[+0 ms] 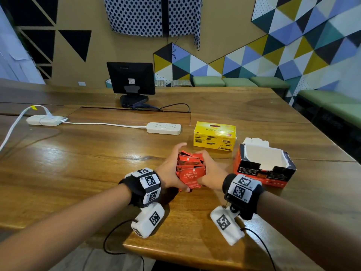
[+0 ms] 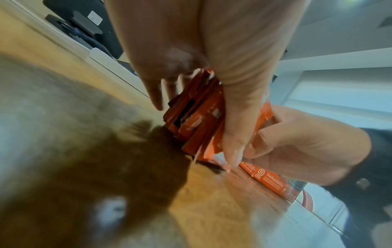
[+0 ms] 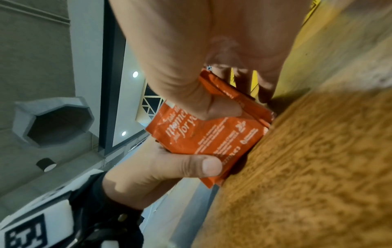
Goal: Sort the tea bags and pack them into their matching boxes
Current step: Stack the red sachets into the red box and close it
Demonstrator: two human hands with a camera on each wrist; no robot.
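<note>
We note both grips, left hand [image 1: 170,171] and right hand [image 1: 210,173], clamping the red tea bags [image 1: 190,169]; red box [image 1: 263,165] open, unfilled; packing remains.

A bundle of red tea bags [image 1: 190,169] stands on edge on the tabletop [image 1: 97,153]. To its right sits the red box [image 1: 263,165], open and torn. Behind it lies the yellow box [image 1: 214,136], closed.
</note>
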